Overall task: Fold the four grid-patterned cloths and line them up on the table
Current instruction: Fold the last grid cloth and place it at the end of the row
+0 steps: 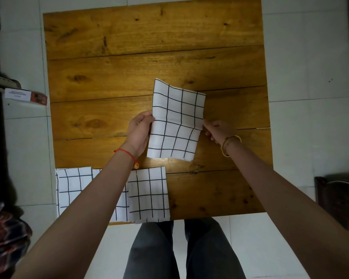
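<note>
A white cloth with a black grid (176,121) hangs lifted above the middle of the wooden table (129,57), bent across its middle. My left hand (138,133) pinches its left edge and my right hand (218,129) pinches its right edge. Along the table's near left edge lie folded grid cloths side by side: one at the far left (74,188), one on the right (149,196), and one between them (121,206) mostly hidden under my left forearm.
The table's near right part (216,194) and far half show bare wood. A white and red box (26,95) sits on a shelf at the left. Patterned fabric (4,234) lies at lower left, a dark wooden piece of furniture (338,198) at right.
</note>
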Available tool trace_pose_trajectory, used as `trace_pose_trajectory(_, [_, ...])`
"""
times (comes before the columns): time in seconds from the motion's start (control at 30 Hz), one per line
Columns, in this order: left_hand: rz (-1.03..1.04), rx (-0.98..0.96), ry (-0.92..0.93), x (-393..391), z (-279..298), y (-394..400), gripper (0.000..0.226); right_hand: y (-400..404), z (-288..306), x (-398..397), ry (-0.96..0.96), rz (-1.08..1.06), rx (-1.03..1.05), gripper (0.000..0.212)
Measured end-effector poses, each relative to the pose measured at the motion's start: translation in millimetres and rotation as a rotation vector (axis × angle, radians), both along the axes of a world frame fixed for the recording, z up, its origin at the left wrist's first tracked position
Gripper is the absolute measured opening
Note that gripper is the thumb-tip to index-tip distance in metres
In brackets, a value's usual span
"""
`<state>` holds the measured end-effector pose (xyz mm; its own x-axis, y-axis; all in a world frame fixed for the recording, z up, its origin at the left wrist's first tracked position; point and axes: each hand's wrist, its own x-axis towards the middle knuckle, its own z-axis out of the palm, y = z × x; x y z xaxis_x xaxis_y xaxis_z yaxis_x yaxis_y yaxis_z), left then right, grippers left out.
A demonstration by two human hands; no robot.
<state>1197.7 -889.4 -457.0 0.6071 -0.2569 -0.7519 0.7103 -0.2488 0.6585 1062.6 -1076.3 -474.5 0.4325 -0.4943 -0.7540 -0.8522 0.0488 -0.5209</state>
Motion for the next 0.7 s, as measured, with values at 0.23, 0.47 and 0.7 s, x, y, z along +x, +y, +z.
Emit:
trace_pose_trajectory(0.23, [0.070, -0.171, 0.040, -0.3, 25.7, -3.6, 0.029, 15.4, 9.4, 11.7, -0.015, -0.047, 0.148, 0.045])
trace_pose_trajectory(0.47, [0.030, -0.136, -0.081, 0.1, 40.8, 0.7, 0.028, 15.3, 25.5, 16.5, -0.233, -0.418, 0.310, 0.020])
trace_pose_trajectory(0.7, [-0.208, 0.061, -0.592, -8.4, 53.1, 14.7, 0.054, 9.9, 44.7, -0.5, -0.405, -0.277, -0.075, 0.017])
